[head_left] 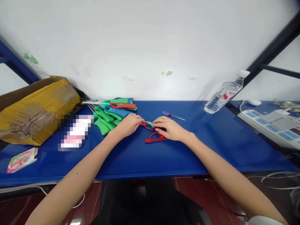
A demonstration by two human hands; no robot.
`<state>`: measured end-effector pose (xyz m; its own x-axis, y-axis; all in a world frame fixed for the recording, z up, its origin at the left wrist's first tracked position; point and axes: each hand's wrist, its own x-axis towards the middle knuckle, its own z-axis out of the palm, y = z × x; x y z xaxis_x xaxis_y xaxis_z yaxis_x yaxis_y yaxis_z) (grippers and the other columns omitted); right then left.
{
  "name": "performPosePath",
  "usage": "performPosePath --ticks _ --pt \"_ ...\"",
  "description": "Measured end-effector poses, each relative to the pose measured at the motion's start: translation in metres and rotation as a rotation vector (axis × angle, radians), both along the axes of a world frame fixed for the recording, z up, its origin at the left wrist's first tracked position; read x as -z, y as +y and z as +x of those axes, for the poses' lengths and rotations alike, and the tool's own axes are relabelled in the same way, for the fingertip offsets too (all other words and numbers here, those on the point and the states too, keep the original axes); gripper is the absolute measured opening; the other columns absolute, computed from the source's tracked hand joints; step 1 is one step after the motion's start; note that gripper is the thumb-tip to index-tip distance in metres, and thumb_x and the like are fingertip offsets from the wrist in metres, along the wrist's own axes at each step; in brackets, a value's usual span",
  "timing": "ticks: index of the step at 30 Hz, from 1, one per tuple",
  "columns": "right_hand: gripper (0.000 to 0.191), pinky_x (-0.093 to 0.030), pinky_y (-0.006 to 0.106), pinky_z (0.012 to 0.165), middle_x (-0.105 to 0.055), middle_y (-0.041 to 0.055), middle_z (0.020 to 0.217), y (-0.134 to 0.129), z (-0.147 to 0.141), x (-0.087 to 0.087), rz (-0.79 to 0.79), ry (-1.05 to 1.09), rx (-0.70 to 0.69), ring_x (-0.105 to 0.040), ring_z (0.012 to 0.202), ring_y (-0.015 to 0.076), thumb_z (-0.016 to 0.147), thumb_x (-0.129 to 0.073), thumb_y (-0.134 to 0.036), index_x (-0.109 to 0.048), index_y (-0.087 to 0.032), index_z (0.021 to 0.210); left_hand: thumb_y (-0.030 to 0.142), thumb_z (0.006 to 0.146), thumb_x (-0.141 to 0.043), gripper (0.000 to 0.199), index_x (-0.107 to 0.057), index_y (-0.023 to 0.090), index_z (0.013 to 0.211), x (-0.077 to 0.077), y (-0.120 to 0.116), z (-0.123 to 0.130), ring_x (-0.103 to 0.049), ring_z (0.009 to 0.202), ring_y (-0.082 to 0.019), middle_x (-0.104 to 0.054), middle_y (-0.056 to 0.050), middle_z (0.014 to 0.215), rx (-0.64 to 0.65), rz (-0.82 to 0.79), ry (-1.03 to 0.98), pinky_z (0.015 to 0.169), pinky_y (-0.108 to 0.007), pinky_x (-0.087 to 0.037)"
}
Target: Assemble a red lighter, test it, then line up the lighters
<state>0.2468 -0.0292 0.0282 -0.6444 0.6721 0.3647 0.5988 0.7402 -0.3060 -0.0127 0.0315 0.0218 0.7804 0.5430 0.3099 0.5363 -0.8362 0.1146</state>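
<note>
- Red lighter part (144,124): lies in the short gap between the two hands, its long axis running from the left fingertips across to the right ones
- Left hand (128,125): fingers drawn together and bent over the left end of that part; the thumb is hidden, so I cannot tell whether it pinches from beneath
- Right hand (172,128): fingers bent, reaching to the small teal piece (150,124) at the part's right end, thumb lower and nearer the body; fingertips seem to touch the piece, though whether they grip it I cannot tell
- Loose red shell (156,140): on the body side of the first red part, apart from it and close below the right thumb; long axis also roughly left to right, its right end tucked out of sight at the right hand, which is clearly the nearer hand
- Pile of lighters (110,113): beyond and left of the left hand, handles mostly green, rods pointing away from the hands
- Screwdriver (172,116): just beyond the right hand, handle leftward, shaft slanting right and slightly toward the body, touched by neither hand
</note>
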Motion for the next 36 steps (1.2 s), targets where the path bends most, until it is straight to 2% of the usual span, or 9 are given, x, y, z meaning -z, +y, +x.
performPosePath --ticks 8,13,21,26,36 --pt "0.031 -0.049 0.045 0.101 -0.069 0.0102 0.122 0.002 0.006 -0.002 -0.034 -0.029 0.005 -0.061 0.113 0.0256 0.098 -0.05 -0.024 -0.071 -0.019 0.119 0.018 0.099 -0.041 0.031 -0.069 0.018 0.112 -0.002 0.0 0.001 -0.064 0.091 -0.02 -0.065 -0.009 0.106 -0.01 -0.063 -0.059 0.085 -0.034 -0.051" --pt "0.03 -0.051 0.046 0.1 -0.07 0.0098 0.121 0.003 0.013 -0.002 -0.046 -0.026 0.02 -0.062 0.113 0.0257 0.097 -0.051 -0.025 -0.072 -0.021 0.118 0.021 0.101 -0.04 0.031 -0.066 0.019 0.116 0.002 -0.004 0.006 -0.063 0.093 -0.019 -0.062 -0.008 0.108 0.003 -0.08 -0.132 0.083 -0.031 -0.052" --pt "0.029 -0.051 0.045 0.1 -0.07 0.0115 0.121 0.002 0.017 -0.003 -0.053 -0.025 0.057 -0.064 0.111 0.0266 0.096 -0.053 -0.026 -0.074 -0.02 0.116 0.023 0.101 -0.042 0.03 -0.067 0.018 0.116 0.011 -0.007 0.018 -0.063 0.094 -0.019 -0.065 -0.008 0.106 -0.011 -0.036 -0.234 0.086 -0.033 -0.053" --pt "0.029 -0.052 0.045 0.099 -0.07 0.0107 0.12 0.001 0.018 -0.005 -0.055 -0.015 0.062 -0.065 0.11 0.0265 0.096 -0.053 -0.027 -0.074 -0.022 0.116 0.021 0.099 -0.045 0.029 -0.069 0.018 0.113 0.01 -0.009 0.021 -0.063 0.094 -0.02 -0.067 -0.008 0.105 -0.01 -0.032 -0.163 0.087 -0.035 -0.052" --pt "0.029 -0.053 0.044 0.098 -0.071 0.0095 0.12 0.001 0.018 -0.003 -0.032 -0.028 0.077 -0.066 0.109 0.0252 0.096 -0.052 -0.024 -0.074 -0.022 0.115 0.015 0.097 -0.044 0.033 -0.068 0.018 0.12 0.004 -0.017 0.022 -0.06 0.091 -0.021 -0.067 -0.009 0.106 -0.029 0.096 0.049 0.084 -0.036 -0.049"
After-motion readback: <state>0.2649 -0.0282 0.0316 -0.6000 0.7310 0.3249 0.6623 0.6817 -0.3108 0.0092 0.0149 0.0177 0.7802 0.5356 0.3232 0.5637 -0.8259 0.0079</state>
